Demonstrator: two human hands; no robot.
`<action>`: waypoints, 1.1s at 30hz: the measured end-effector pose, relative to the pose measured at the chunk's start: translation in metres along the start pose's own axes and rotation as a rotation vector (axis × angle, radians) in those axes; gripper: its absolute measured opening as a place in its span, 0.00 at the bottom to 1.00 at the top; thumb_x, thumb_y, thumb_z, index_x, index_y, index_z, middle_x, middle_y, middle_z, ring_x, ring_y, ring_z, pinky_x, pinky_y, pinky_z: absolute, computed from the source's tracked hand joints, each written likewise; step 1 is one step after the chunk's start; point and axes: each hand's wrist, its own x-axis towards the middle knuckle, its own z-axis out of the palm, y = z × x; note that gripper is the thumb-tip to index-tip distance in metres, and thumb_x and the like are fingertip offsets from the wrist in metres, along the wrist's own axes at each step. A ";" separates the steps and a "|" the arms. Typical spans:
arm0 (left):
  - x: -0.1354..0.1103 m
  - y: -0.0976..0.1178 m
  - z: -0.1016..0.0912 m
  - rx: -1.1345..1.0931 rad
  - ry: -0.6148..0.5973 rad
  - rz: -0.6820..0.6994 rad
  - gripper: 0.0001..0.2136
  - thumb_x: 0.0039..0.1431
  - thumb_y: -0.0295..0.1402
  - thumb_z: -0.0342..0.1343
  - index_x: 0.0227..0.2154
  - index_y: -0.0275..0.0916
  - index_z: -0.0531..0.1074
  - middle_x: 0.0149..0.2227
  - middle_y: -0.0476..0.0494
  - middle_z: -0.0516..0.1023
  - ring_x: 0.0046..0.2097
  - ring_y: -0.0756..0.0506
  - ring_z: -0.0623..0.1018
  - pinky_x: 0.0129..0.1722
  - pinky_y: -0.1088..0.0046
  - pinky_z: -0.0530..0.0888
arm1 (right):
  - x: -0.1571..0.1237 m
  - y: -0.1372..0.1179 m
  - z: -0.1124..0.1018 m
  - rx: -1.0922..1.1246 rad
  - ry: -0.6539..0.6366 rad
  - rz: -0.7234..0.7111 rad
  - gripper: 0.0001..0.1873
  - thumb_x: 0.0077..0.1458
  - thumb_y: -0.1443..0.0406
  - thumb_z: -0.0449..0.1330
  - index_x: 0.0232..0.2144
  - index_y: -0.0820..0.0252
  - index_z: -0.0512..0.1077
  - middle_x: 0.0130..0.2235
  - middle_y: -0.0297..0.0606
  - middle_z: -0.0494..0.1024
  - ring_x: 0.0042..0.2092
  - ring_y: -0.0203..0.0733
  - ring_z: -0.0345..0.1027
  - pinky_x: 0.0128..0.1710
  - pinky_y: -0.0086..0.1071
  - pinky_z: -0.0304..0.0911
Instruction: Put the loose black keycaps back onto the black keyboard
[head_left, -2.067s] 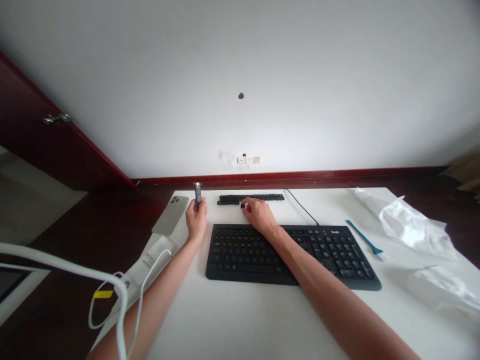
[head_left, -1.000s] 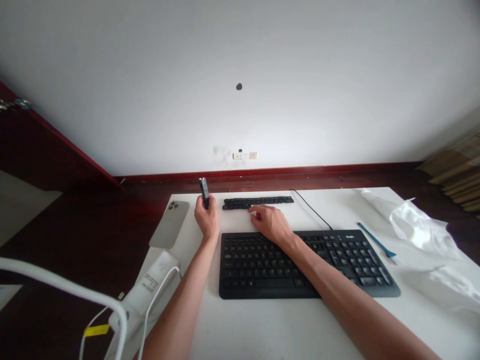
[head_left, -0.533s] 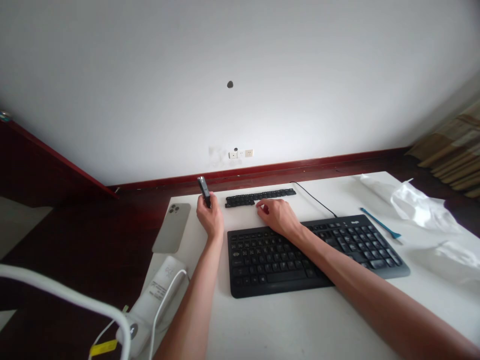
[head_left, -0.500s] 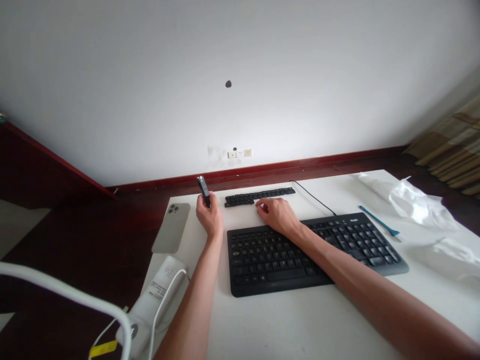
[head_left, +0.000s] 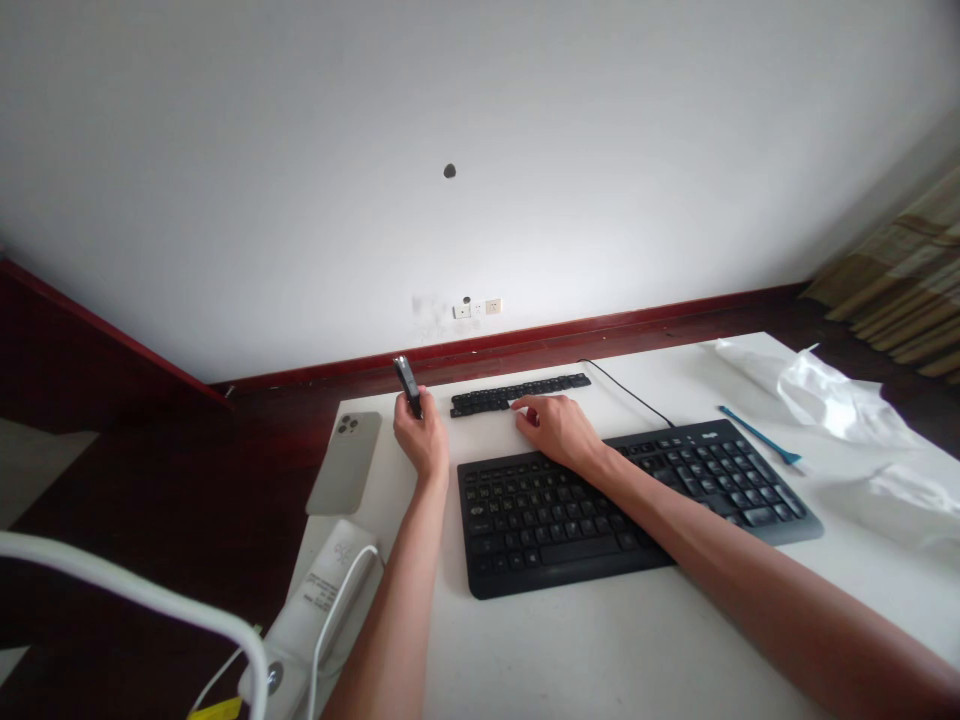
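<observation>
My left hand [head_left: 422,432] is closed around a small upright black tool [head_left: 406,384] with a silvery end, held above the back left of the white table [head_left: 555,655]. Beyond the keyboard, loose black keycaps [head_left: 536,389] lie in rows. At the right end of the nearer, shorter row, the bent thumb and forefinger of my right hand [head_left: 559,428] are closed on a keycap, mostly hidden by the fingers. My right wrist and forearm pass over the black keyboard [head_left: 551,550], covering part of its upper middle; bare spots there are hard to make out.
Left of my left arm lie a grey phone [head_left: 345,462], camera side up, and a white power strip [head_left: 321,590] with cables. A blue pry tool [head_left: 761,436] rests behind the keyboard's right end, near crumpled white plastic bags [head_left: 832,400]. The keyboard cable [head_left: 628,392] runs off the far edge.
The view has shifted slightly. Both hands keep nearly the same place, and the left still grips the tool. My right fingertips stay at the shorter keycap row.
</observation>
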 end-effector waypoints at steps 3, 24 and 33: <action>0.000 -0.002 0.000 -0.007 -0.013 0.007 0.11 0.63 0.41 0.55 0.37 0.39 0.76 0.28 0.47 0.75 0.31 0.46 0.74 0.32 0.73 0.68 | -0.001 0.000 -0.001 0.011 0.001 -0.008 0.15 0.61 0.63 0.58 0.44 0.51 0.83 0.32 0.34 0.84 0.34 0.42 0.78 0.39 0.31 0.64; 0.001 -0.003 0.000 -0.010 -0.002 0.009 0.10 0.63 0.41 0.56 0.35 0.39 0.75 0.28 0.47 0.75 0.31 0.46 0.74 0.32 0.74 0.67 | -0.002 -0.002 -0.004 0.008 -0.009 -0.026 0.13 0.60 0.64 0.59 0.42 0.51 0.83 0.31 0.33 0.83 0.32 0.39 0.75 0.36 0.29 0.61; 0.001 -0.003 0.000 -0.012 -0.010 0.009 0.11 0.63 0.41 0.56 0.35 0.39 0.76 0.29 0.46 0.76 0.32 0.46 0.75 0.32 0.73 0.67 | -0.002 -0.001 -0.004 0.092 -0.094 -0.172 0.17 0.61 0.64 0.59 0.48 0.51 0.83 0.32 0.34 0.83 0.33 0.39 0.75 0.38 0.29 0.63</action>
